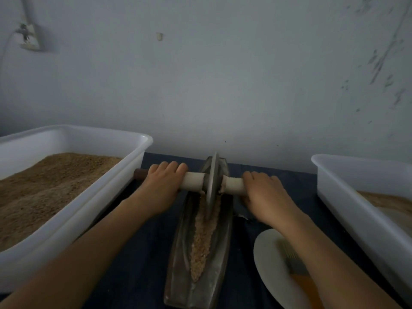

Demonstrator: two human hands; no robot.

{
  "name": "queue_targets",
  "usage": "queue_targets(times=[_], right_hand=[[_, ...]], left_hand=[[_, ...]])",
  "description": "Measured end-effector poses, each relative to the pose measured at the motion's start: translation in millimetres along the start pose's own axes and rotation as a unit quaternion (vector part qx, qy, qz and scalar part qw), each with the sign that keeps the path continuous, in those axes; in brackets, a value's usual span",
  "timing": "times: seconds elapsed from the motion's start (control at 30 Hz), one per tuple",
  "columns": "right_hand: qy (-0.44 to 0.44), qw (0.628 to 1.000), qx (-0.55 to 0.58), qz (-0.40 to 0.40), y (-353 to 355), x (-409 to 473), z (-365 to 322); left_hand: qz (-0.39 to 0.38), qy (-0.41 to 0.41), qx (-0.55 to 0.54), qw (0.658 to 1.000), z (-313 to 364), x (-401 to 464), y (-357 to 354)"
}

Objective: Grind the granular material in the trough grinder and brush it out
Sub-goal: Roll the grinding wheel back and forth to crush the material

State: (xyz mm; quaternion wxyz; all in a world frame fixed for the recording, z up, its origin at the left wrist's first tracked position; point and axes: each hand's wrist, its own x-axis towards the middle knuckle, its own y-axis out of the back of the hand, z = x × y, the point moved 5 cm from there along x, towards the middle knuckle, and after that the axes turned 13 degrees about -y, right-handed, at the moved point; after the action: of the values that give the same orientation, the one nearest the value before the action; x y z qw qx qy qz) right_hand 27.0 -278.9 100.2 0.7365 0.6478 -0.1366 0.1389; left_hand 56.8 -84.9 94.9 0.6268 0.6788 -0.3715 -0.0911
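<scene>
- Both hands on the grinder's crossbar: left hand [163,184] curled over the bar on one side of the wheel [211,186], right hand [265,192] curled over it on the other. Each grip is clamped on the handle [192,180].
- Wheel stands upright between the two grips, at the far end of the trough [200,253].
- Trough's long axis runs from the grips back toward the person; the grain [201,239] lies along its groove, nearly all on the near side of the wheel. Next stroke, I judge, is a pull toward the body.
- Both hands are about equally near the wheel.
- Outside the left grip: a white tub [73,197] of brown meal, close to the handle's dark end.
- Near side of the right grip: a plate [267,259] with a brush [292,257] under the forearm; beyond it another tub [356,210].
- Nothing blocks the groove.
</scene>
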Motion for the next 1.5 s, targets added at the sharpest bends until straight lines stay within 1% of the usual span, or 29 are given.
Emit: queue_targets(times=[0.03,0.1,0.17,0.3,0.4,0.47,0.53,0.6,0.73,0.83,0.9,1.0,1.07,1.1,1.17,1.23,1.33,1.43,1.5], right_hand=[[-0.006,1.0,-0.005,0.013,-1,0,0],[-0.009,1.0,-0.004,0.013,-3,-1,1],[0.005,1.0,0.0,-0.011,-2,-4,1],[0.03,0.992,0.031,-0.118,9,-17,-4],[0.043,0.973,0.049,-0.222,23,-30,-9],[0.058,0.957,0.05,-0.279,31,-38,-11],[0.073,0.947,0.052,-0.307,38,-45,-12],[0.075,0.945,0.052,-0.315,41,-47,-13],[0.062,0.955,0.052,-0.286,33,-39,-11],[0.044,0.969,0.054,-0.238,24,-28,-7],[0.031,0.981,0.051,-0.183,17,-19,-4],[0.01,0.997,0.031,-0.073,6,-7,0],[0.0,1.0,0.005,-0.004,-1,-2,1],[-0.005,1.0,-0.001,0.022,-4,-1,1],[-0.01,0.999,0.008,0.047,-6,0,1],[-0.007,0.999,0.006,0.046,-5,0,1],[0.013,1.0,-0.009,-0.007,-2,-4,1],[0.032,0.992,0.022,-0.12,9,-14,-2],[0.034,0.975,0.045,-0.214,18,-24,-5]], left_hand=[[0.011,0.003,0.002,1.0,0,0,0],[0.008,0.001,0.006,1.0,1,1,-1],[-0.029,-0.005,0.003,1.0,0,0,0],[-0.149,-0.027,-0.052,0.987,1,-11,8],[-0.24,-0.035,-0.118,0.963,7,-23,19],[-0.286,-0.045,-0.15,0.945,11,-29,26],[-0.321,-0.054,-0.165,0.931,13,-33,30],[-0.341,-0.054,-0.169,0.923,13,-35,31],[-0.333,-0.04,-0.182,0.924,12,-31,27],[-0.289,-0.032,-0.182,0.94,7,-23,20],[-0.228,-0.031,-0.137,0.963,2,-14,13],[-0.095,-0.015,-0.036,0.995,-5,0,2],[-0.012,-0.002,0.01,1.0,-4,3,-3],[0.018,0.003,0.019,1.0,-3,3,-5],[0.047,0.01,0.013,0.999,-3,2,-6],[0.042,0.006,0.0,0.999,-3,1,-6],[-0.024,-0.01,-0.02,0.999,-3,-2,0],[-0.134,-0.027,-0.064,0.989,2,-9,11],[-0.211,-0.035,-0.106,0.971,7,-16,19]])
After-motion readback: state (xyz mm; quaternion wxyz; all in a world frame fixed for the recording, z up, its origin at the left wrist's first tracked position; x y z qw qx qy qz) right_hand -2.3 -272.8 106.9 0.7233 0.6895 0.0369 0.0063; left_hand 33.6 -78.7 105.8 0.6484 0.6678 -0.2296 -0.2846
